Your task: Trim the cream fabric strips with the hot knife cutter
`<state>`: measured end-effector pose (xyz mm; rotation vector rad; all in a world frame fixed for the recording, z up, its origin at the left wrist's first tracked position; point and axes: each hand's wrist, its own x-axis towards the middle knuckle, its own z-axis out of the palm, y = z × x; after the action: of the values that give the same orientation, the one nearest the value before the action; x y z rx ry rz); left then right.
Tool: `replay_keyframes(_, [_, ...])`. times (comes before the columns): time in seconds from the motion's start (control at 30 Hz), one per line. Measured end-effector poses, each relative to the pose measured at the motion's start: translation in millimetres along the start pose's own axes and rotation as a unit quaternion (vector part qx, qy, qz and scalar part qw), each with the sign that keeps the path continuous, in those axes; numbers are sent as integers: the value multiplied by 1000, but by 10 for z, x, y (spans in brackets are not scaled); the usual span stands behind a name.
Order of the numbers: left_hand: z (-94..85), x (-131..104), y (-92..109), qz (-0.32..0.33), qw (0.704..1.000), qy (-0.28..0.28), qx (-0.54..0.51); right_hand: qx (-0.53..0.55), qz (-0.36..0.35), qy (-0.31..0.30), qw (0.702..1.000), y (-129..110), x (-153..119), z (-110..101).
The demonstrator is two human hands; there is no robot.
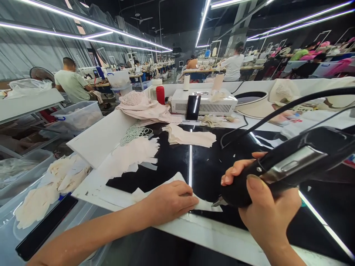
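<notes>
My left hand (173, 201) lies flat on a cream fabric piece (206, 205) near the table's front edge, fingers stretched out and pressing it down. My right hand (267, 207) is wrapped round a thick black corded hand tool (288, 168) with a silver switch plate. Its pointed metal tip (220, 201) is at the fabric's right end; whether it touches the cloth I cannot tell. Beyond my hands, a stack of cream fabric strips (191, 136) rests on the black tabletop (177, 162). To the left, cut cream pieces (133, 155) lie in an overlapping heap.
A white vented box (203, 101) carrying thread cones stands at the back, a phone (193, 107) leaning before it. The tool's black cable (294, 104) arcs across the right. Plastic bins (80, 114) stand left. Several people work at sewing tables behind.
</notes>
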<state>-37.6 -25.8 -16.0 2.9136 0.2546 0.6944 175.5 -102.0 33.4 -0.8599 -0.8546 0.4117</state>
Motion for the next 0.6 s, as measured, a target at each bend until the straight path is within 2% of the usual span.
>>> replay_keyframes(0.17, [27, -32, 1, 8, 1000, -3, 17, 3, 9, 5, 1000, -15, 13, 32])
replay_keyframes(0.33, [52, -43, 4, 16, 999, 7, 34, 35, -1, 14, 999, -11, 36, 155])
replay_keyframes(0.6, [91, -37, 7, 28, 998, 25, 41, 37, 11, -8, 999, 103, -6, 221])
